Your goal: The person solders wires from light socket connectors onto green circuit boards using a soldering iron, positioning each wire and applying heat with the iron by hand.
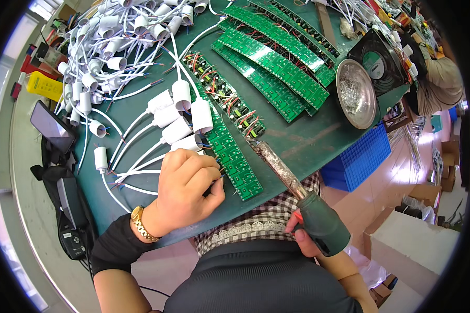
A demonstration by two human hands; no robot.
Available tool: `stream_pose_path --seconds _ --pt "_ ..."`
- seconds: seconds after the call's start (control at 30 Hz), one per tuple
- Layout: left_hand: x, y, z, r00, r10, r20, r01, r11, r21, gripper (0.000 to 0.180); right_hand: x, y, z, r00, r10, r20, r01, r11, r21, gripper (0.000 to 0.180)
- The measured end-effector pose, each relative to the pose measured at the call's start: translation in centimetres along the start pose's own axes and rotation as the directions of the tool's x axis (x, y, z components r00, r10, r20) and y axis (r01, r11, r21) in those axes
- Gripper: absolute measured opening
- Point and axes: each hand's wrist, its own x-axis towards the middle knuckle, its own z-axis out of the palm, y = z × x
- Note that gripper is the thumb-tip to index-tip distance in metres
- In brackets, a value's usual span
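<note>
My right hand (304,239) grips the dark green handle of a large soldering iron (283,171), mostly hidden behind it. The iron's tip points at the near end of a component-filled circuit board strip (225,98). My left hand (189,187), a gold watch on its wrist, is closed in a pinch beside a green circuit board strip (234,156); what its fingertips hold is hidden. Just beyond it, several white lamp sockets (175,130) with white cables lie along the board's left side. Two more sockets (201,116) rest across the boards.
A heap of white sockets and cables (109,47) covers the far left. Stacked green boards (277,62) lie at the back, beside a metal dish (356,94) and black fan (376,62). A phone (53,125) stands at left; a blue crate (357,159) sits below the table's right edge.
</note>
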Motion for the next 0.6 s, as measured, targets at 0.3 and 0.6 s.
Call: stream_pose_path --seconds 0.3,0.6 --pt "0.1 0.9 0.1 0.999 -0.042 0.02 0.041 0.999 0.014 0.024 0.1 0.2 -0.4 0.989 -0.132 0.062 0.133 0.991 -0.01 0.038" --pt "-0.6 0.9 0.4 0.982 -0.177 -0.064 0.172 0.982 -0.073 0.027 0.3 -0.1 -0.3 0.995 -0.094 0.035 0.096 0.994 -0.052 0.031"
